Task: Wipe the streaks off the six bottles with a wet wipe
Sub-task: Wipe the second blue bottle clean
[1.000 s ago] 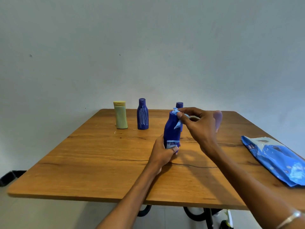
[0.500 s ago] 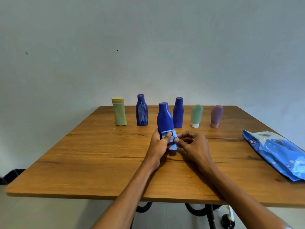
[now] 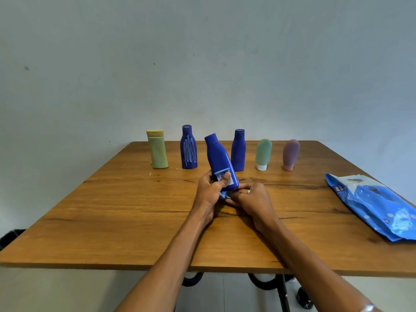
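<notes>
The left hand point(image 3: 211, 188) gripped the tilted blue bottle point(image 3: 220, 161) near its base while the right hand point(image 3: 249, 197) pinched the wet wipe point(image 3: 224, 194) beneath it, wiping under way; next, presumably, the streaked bottle point(image 3: 188, 149) on the table point(image 3: 112, 210).

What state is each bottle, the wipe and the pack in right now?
Held blue bottle: tilted, gripped by left hand.
Wipe: under bottle base, in right hand.
Streaked blue bottle: upright, white streaks.
Wipe pack: lying flat.
</notes>
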`<action>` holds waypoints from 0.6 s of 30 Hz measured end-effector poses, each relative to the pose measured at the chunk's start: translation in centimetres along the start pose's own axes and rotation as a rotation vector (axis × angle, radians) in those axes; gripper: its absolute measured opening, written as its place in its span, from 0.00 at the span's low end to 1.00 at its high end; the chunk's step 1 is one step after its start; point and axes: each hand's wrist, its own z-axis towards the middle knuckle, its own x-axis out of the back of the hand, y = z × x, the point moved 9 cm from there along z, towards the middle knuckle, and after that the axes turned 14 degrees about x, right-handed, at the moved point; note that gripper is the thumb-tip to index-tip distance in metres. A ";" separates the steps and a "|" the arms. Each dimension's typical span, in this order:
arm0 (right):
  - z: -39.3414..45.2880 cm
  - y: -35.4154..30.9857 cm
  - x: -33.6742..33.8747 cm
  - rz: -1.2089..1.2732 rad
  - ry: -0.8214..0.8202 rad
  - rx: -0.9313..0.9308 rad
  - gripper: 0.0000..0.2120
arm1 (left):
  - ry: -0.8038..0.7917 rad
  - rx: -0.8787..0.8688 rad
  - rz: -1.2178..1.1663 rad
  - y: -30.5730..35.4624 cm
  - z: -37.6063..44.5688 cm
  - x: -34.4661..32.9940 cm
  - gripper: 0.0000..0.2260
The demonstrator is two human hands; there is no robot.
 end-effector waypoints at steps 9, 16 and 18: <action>-0.1 0.3 -2.2 0.092 -0.129 -0.123 0.08 | 0.022 -0.047 0.005 0.5 -0.1 0.1 0.07; -0.4 0.7 -1.7 0.311 -0.091 -0.132 0.10 | 0.139 -0.043 -0.066 0.3 0.1 1.5 0.08; -0.4 0.7 -1.3 0.311 -0.056 -0.129 0.10 | 0.164 -0.034 -0.074 0.2 0.2 1.8 0.09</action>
